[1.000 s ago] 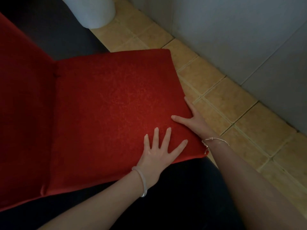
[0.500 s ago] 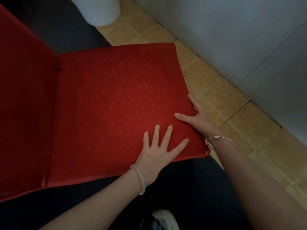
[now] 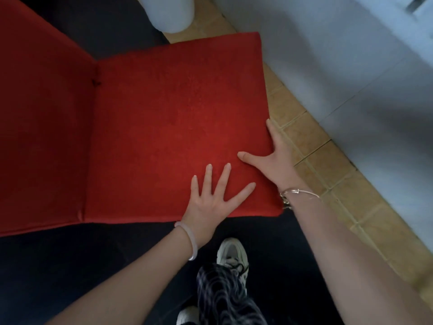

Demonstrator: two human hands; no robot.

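A red cushion lies flat on a dark mat, joined along a seam to a second red panel on its left. My left hand presses flat on the cushion near its front right corner, fingers spread and straight. My right hand lies against the cushion's right edge, with the thumb on top of the fabric and the index finger running along the side. The other fingers of that hand are hidden below the edge.
The dark mat covers the floor under and in front of the cushion. Tan floor tiles run along a pale wall on the right. A white rounded object stands at the top. My shoe and patterned trouser leg are below.
The view has tilted down, bringing my shoe and trouser leg into sight. Both hands stay at the same spots on the cushion's front right corner.
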